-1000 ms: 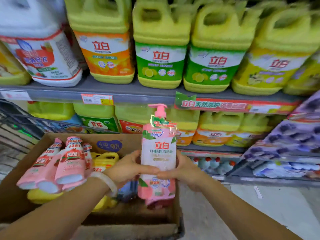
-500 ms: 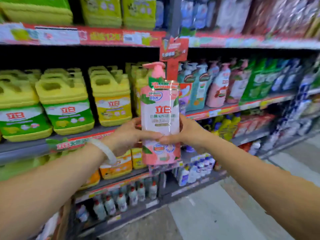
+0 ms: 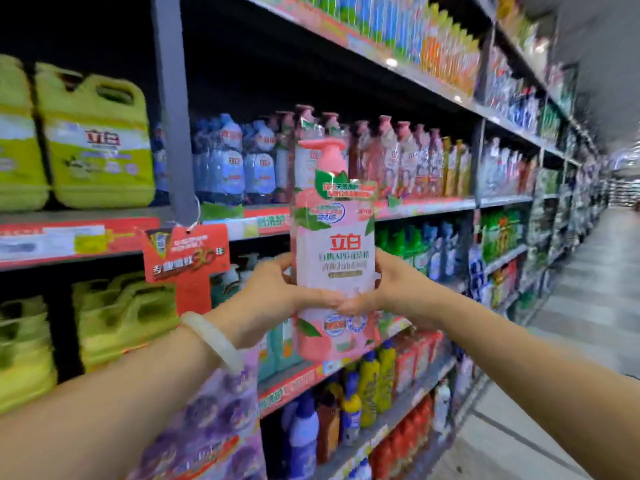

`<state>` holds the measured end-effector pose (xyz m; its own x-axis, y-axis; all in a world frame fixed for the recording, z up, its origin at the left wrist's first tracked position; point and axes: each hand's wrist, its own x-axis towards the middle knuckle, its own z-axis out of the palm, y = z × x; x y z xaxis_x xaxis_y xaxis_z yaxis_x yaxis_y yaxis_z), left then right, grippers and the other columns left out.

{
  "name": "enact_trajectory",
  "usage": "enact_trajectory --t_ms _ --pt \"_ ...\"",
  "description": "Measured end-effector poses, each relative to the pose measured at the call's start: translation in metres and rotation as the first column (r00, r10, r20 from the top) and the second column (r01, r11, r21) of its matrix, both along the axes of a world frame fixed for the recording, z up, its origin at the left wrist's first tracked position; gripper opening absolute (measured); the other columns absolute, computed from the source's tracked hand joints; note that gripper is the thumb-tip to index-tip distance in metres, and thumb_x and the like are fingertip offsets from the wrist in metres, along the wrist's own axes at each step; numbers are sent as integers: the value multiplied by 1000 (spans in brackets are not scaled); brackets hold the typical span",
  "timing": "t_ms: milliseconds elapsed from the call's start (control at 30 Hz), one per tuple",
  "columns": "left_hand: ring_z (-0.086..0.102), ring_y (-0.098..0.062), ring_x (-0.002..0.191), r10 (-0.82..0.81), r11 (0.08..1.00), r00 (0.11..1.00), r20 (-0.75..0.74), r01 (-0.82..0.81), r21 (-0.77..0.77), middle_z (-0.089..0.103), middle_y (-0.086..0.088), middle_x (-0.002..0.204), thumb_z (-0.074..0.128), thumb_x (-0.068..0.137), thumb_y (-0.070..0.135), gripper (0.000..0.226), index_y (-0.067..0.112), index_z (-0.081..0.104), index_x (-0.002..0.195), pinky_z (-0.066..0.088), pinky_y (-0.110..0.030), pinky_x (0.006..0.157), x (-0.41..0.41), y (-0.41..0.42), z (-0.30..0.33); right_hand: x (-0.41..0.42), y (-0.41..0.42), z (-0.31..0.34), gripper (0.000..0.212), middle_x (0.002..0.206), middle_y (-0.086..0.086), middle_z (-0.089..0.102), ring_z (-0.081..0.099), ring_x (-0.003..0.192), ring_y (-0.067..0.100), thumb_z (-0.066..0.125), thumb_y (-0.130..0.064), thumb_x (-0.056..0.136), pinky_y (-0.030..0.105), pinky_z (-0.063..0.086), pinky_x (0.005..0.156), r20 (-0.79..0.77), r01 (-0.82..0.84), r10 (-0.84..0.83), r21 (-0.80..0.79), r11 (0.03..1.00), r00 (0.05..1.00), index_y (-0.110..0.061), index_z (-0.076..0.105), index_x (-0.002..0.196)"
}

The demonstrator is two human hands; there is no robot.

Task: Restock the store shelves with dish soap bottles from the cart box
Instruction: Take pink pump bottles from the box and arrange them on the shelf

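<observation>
I hold a pink pump bottle of dish soap [image 3: 334, 233] upright at chest height in front of the shelving. My left hand [image 3: 273, 299] grips its left side and my right hand [image 3: 391, 289] grips its right side, with both thumbs meeting across the white label. A pale bangle sits on my left wrist. Directly behind the bottle, a row of matching pink pump bottles [image 3: 391, 157] stands on the middle shelf [image 3: 433, 204], beside shrink-wrapped blue bottles [image 3: 239, 161]. The cart box is out of view.
Large yellow-green jugs [image 3: 97, 140] fill the shelf to the left, past a grey upright post [image 3: 173, 109]. A red promo tag [image 3: 187, 258] hangs from the shelf edge. Lower shelves hold assorted bottles [image 3: 367, 389]. The aisle floor [image 3: 571, 341] runs off to the right.
The view swung up and right from the cart box to the shelves. Both hands carried the pink bottle upward, keeping the same two-handed grip, until it faces the row of pink bottles.
</observation>
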<state>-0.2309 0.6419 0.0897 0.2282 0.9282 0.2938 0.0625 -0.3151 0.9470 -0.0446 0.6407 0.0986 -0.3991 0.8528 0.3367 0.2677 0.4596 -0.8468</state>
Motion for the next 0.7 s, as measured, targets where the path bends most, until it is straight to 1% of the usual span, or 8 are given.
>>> enact_trajectory --t_ms 67,167,233,300,367,467,600,700 --pt "73 -16 84 -18 998 1000 -19 20 66 76 -2 93 81 61 -5 44 16 68 98 59 -25 70 10 42 26 10 37 24 59 95 -13 69 69 80 -2 72 14 71 16 55 64 -3 8 -8 34 999 1000 -27 53 109" --pt "72 -18 87 -7 990 999 -33 12 138 75 -4 97 83 61 0 52 11 65 109 60 -30 75 22 101 71 21 96 68 58 98 -9 71 70 86 6 71 13 71 19 55 67 1 32 -32 93 995 999 -16 52 118" --pt "73 -17 83 4 981 998 -62 8 194 74 0 95 83 62 3 50 14 64 106 60 -31 67 28 135 102 28 133 96 56 96 -8 73 70 88 10 70 13 72 21 56 69 -10 33 -32 145 989 999 -15 51 117" --pt "72 -9 70 1 970 997 -72 17 243 74 7 81 82 63 3 40 20 65 95 56 -23 53 36 163 130 33 162 120 51 90 -9 74 71 82 8 66 15 75 20 56 65 -22 31 -27 180 983 999 -13 52 115" --pt "71 -7 69 26 960 997 -77 -4 279 74 6 86 84 61 5 45 18 65 101 53 -18 51 43 190 151 36 188 139 45 83 -11 73 70 75 3 61 18 77 17 54 61 -16 33 -30 219 975 999 -14 53 108" --pt "72 -14 86 64 955 996 -65 -43 292 73 -3 105 86 57 10 65 11 61 117 56 -20 60 51 229 168 41 224 158 45 89 -4 68 68 70 0 58 20 78 14 51 56 -26 20 -14 269 963 1000 -15 52 106" --pt "71 -10 78 138 955 990 -36 -123 272 73 -1 100 82 63 5 54 13 63 114 52 -15 50 65 268 173 51 278 163 51 90 -6 67 69 70 1 61 19 76 15 52 56 -65 25 -7 289 957 998 -23 50 101" --pt "71 -17 85 211 955 977 -17 -202 215 73 -2 98 82 63 1 55 11 63 113 56 -23 61 77 297 166 60 321 156 61 103 0 67 69 87 12 65 18 72 25 58 69 -70 -11 31 265 964 997 -19 45 116"
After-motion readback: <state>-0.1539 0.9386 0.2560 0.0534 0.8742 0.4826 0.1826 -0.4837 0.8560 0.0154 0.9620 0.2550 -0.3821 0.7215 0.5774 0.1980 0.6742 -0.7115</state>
